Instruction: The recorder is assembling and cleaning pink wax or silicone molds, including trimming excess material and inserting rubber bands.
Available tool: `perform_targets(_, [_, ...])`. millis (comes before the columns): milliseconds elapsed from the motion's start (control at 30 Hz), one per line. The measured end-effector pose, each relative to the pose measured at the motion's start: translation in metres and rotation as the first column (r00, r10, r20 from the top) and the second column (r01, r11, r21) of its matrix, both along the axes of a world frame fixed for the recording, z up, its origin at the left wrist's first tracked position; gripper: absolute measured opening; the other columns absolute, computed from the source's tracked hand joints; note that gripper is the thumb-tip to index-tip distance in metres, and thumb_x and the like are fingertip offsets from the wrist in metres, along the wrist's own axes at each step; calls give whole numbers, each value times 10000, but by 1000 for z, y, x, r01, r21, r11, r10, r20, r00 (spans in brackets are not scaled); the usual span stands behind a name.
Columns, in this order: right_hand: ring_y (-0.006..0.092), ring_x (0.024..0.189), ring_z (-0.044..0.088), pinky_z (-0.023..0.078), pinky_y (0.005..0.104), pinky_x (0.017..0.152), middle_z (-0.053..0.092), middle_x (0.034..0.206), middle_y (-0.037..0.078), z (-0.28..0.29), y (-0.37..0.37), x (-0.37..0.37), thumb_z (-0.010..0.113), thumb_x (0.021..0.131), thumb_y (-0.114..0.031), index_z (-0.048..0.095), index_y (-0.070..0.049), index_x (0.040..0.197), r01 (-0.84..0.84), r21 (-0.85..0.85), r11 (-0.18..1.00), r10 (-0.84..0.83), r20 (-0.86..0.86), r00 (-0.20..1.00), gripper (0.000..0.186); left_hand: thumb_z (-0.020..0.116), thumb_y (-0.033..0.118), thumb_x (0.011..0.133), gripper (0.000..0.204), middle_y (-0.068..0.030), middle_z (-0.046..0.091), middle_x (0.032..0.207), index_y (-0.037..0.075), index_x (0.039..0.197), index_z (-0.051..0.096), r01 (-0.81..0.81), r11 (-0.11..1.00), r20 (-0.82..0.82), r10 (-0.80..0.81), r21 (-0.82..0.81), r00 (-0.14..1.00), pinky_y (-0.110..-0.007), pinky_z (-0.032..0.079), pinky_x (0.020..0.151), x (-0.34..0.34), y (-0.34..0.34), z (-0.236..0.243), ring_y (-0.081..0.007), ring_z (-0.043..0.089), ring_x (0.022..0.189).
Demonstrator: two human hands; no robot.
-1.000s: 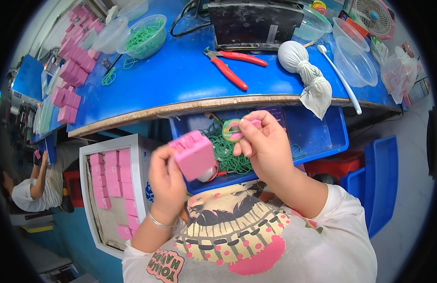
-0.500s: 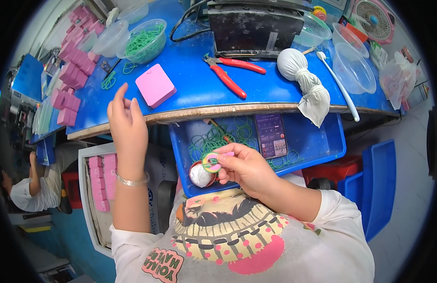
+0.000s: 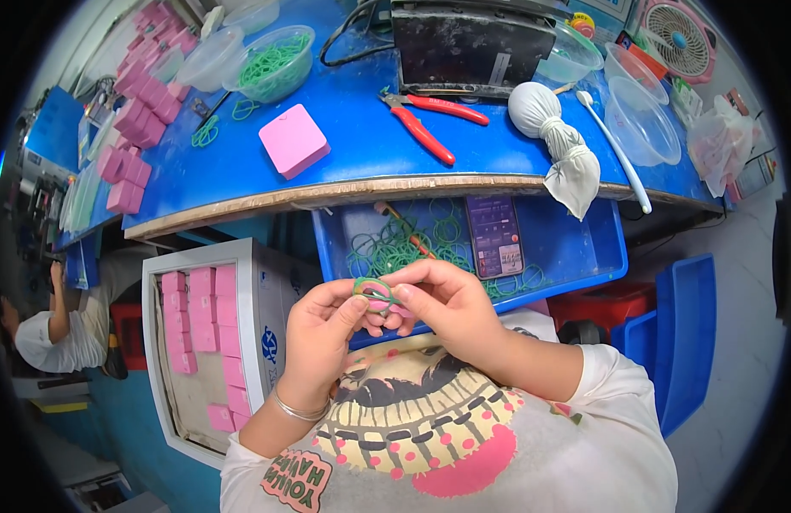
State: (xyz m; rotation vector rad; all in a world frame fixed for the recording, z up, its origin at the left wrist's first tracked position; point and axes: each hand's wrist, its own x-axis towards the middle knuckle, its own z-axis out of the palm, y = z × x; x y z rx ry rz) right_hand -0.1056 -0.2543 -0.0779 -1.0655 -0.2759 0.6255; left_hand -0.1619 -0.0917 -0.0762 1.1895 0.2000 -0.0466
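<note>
– In the head view, holding what?
– Gripping a small pink-and-green ring (image 3: 375, 296) from both sides: with the left hand (image 3: 320, 323) closed to a thumb-and-finger pinch, with the right hand (image 3: 446, 301) pinching likewise.
– Holding it where?
– At the near edge of the blue tray (image 3: 575, 250), close to green bands (image 3: 410, 250), below the table (image 3: 352, 154).

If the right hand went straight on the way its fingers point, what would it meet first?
Beyond the ring it pinches, the right hand would probably meet the left hand first; depth between their fingertips is unclear.
</note>
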Motion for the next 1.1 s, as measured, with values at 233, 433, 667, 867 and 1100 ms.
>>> perform_targets(233, [64, 720, 555, 478, 205, 628, 613, 855, 39, 1, -1, 1, 516, 910, -110, 584, 15, 1056, -39, -10, 999, 38, -69, 997, 204, 503, 75, 905, 205, -116, 625, 885, -51, 1059, 553, 51, 946, -11, -58, -320, 998, -261, 507, 639, -2, 5, -13, -149, 598, 728])
perform_targets(433, [59, 705, 553, 472, 198, 616, 615, 831, 35, -4, -2, 5, 557, 887, -91, 597, 21, 1025, -63, -1, 998, 62, -106, 992, 182, 506, 97, 909, 213, -108, 623, 894, -45, 1061, 554, 63, 873, -53, -101, -484, 993, -257, 502, 630, 1, 5, -19, -145, 591, 715])
perform_targets(667, [69, 721, 560, 473, 205, 635, 617, 844, 50, -3, -5, 8, 576, 869, -57, 591, 34, 1002, -48, -54, 997, 43, -85, 995, 162, 518, 102, 905, 215, -104, 625, 891, -44, 1057, 557, 44, 919, -37, -63, -391, 997, -257, 500, 631, 1, 1, -18, -136, 594, 714])
perform_targets(867, [90, 780, 577, 479, 220, 677, 620, 924, 75, -1, -7, 4, 564, 868, -26, 584, 44, 994, -29, -30, 999, 28, -12, 1000, 146, 522, 68, 897, 219, -108, 626, 914, -52, 1079, 547, -9, 962, 2, 10, -273, 1000, -261, 508, 643, -2, -2, -12, -133, 600, 739])
perform_targets(1100, [72, 755, 576, 472, 200, 625, 621, 900, 69, -6, -10, 3, 578, 865, -48, 575, 8, 980, 45, -42, 998, -46, -12, 999, 128, 559, 34, 868, 271, -124, 616, 963, -54, 1122, 528, -5, 979, -41, -4, -202, 999, -254, 522, 674, -1, -8, -4, -149, 613, 795])
